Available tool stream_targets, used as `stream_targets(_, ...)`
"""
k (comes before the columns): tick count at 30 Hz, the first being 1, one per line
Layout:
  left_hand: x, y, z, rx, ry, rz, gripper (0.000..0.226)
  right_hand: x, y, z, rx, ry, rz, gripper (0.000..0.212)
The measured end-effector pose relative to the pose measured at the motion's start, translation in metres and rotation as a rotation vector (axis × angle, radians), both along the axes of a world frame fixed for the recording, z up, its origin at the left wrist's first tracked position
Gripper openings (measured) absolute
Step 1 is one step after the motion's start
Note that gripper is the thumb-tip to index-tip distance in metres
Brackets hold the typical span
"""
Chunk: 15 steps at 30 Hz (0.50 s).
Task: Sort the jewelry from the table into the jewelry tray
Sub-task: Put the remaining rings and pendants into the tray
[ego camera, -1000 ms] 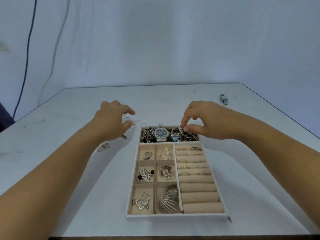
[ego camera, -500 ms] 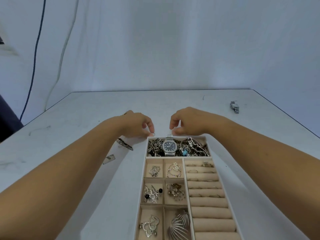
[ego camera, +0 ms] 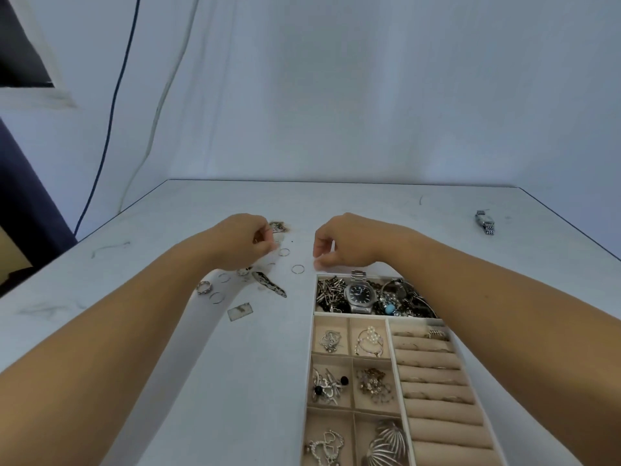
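Head view: a white table (ego camera: 235, 364) against a pale wall, with a jewelry tray (ego camera: 309, 364) at the lower right, running off the bottom edge. The left hand (ego camera: 245, 242) is curled over loose pieces beyond the tray's far left corner, fingers bent in and pinched together; something thin seems to sit at the fingertips, but whether it is held cannot be told. The right hand (ego camera: 346, 243) hangs just past the tray's far edge, thumb and forefinger drawn close with a small gap; nothing can be made out between them.

Loose on the table near the left hand: 1 thin ring (ego camera: 298, 269) between the hands, another ring (ego camera: 284, 252) just beside the left fingers, a chunky ring (ego camera: 204, 286) under the left forearm, a long leaf-shaped clip (ego camera: 268, 284), and a small flat rectangular tag (ego camera: 240, 311) nearer the camera. A dark tangled piece (ego camera: 277, 226) lies beyond the left hand. A small watch (ego camera: 485, 223) lies well apart at the far right.

In the tray, the far compartment holds a dark-dial watch (ego camera: 359, 294) among clips and chains, with a blue bead (ego camera: 389, 309) beside it. 6 small compartments hold earrings and pendants; a fan-shaped brooch (ego camera: 386, 445) fills the nearest. The ring rolls (ego camera: 437, 391) on the right carry several rings. The dial lettering is too small to read, and no other writing shows.
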<state>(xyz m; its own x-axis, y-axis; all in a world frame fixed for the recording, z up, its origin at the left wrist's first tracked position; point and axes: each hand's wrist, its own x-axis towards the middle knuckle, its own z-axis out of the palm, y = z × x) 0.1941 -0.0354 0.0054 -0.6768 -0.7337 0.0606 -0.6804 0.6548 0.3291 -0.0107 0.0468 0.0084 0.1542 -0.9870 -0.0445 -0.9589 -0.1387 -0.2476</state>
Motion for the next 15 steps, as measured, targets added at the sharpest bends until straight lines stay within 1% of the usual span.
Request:
stream_targets(4, 0.022, 0.001, -0.004, -0.03, 0.091, 0.037, 0.008, 0.022, -0.012, 0.0, 0.072, -0.021, -0.01, 0.031)
stream_targets(6, 0.028, 0.003, -0.007, -0.037, 0.149, 0.056, 0.005, 0.029, -0.017, 0.0, 0.087, -0.034, -0.021, 0.028)
stream_targets(8, 0.033, 0.005, -0.009, -0.024, 0.19, 0.076, 0.009, 0.034, -0.02, 0.002, 0.114, -0.051, -0.03, 0.024)
stream_targets(10, 0.035, 0.006, -0.011, -0.018, 0.199, 0.08, 0.009, 0.036, -0.023, 0.002, 0.163, -0.055, -0.037, 0.024)
stream_targets(12, 0.036, 0.007, -0.012, -0.031, 0.194, 0.074, 0.003, 0.037, -0.026, 0.002, 0.214, -0.024, -0.04, 0.03)
stream_targets(15, 0.036, 0.009, -0.013, -0.035, 0.203, 0.07, 0.003, 0.039, -0.028, 0.002, 0.248, 0.015, -0.045, 0.037)
